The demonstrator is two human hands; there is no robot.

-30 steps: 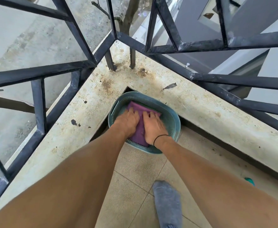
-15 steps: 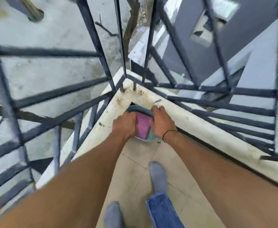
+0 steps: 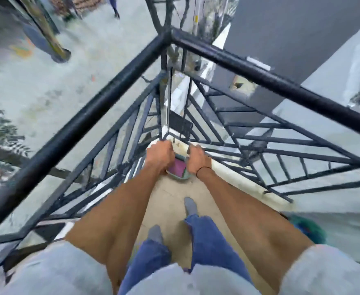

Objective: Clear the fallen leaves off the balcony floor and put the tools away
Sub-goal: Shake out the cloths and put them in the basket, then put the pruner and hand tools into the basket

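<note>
Teal basket now gripped at sides: left hand, right hand.

Teal basket holding a purple cloth sits in the balcony corner.

Cloth in basket

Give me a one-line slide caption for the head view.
Both hands, left and right, grip a teal basin holding a purple cloth in the balcony railing corner.
</note>
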